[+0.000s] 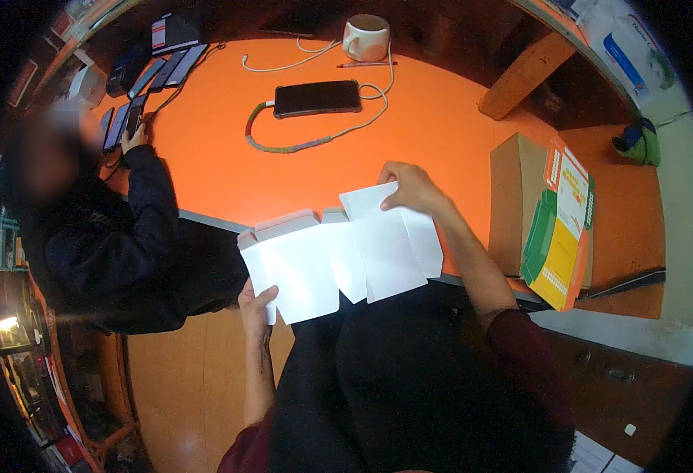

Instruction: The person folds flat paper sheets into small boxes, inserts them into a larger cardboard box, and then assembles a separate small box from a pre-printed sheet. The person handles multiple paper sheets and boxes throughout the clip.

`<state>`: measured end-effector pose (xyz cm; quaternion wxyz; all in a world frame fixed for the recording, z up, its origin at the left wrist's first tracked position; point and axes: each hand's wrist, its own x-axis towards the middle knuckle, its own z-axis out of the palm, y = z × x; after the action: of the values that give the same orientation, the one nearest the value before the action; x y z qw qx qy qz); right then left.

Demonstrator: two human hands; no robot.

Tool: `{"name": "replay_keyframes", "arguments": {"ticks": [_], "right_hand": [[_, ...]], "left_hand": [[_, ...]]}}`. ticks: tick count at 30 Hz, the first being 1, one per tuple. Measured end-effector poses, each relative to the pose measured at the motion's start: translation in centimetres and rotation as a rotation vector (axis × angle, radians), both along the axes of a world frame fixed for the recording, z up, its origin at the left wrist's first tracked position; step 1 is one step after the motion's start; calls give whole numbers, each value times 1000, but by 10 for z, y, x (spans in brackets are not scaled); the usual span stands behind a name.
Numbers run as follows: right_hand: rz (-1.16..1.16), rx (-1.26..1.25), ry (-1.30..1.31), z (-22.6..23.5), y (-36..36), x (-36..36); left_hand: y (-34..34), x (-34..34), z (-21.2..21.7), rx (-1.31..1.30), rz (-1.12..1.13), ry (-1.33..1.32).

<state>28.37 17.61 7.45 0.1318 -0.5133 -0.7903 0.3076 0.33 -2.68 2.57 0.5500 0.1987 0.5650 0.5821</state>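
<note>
The left hand (256, 306) is nearest, its fingers (267, 294) closed over the lower left corner of a flattened white carton (338, 256), thumb on top of the card. The carton spreads from that pinch up and to the right, held above the person's dark lap and the near edge of the orange worktop (441, 118); its panels lie unfolded in a row, with grey folded flaps showing along the top left edge. The right hand (409, 188) grips the carton's upper right corner, fingers curled over the top edge of the tallest panel.

To the right of the right-hand fingers, a brown cardboard box (516, 201) rests on the worktop, with a stack of flat printed cartons (559, 229) in orange, yellow and green leaning against its right side.

Beyond the right hand, further across the worktop, a black phone (317, 98) lies flat, joined to a braided cable (283, 146). Past it stand a white mug (366, 38) and a red pencil (366, 65).

Far to the left of the left-hand fingers, another person in a dark sleeve (145, 205) touches a row of phones (126, 118).
</note>
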Motion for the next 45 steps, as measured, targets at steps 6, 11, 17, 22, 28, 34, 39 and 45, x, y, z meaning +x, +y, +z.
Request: {"name": "replay_keyframes", "arguments": {"ticks": [6, 11, 17, 22, 28, 34, 39, 45], "right_hand": [[125, -147, -161, -2, 13, 15], [271, -429, 237, 6, 12, 26], [27, -532, 754, 5, 1, 29], [-124, -523, 867, 20, -17, 6], [139, -348, 647, 57, -42, -45], [180, -395, 623, 62, -48, -38], [231, -159, 895, 37, -43, -39], [306, -112, 883, 36, -45, -44]], "left_hand": [[-3, -9, -6, 86, -18, 17], [-9, -17, -15, 141, 3, -50], [-9, -23, -17, 142, 8, 35], [11, -12, 47, 200, 31, 784], [75, 29, 123, 389, -566, 1425], [107, 34, 116, 183, -869, 923], [77, 62, 89, 639, -476, 1626], [74, 53, 103, 532, -748, 1126]]}}
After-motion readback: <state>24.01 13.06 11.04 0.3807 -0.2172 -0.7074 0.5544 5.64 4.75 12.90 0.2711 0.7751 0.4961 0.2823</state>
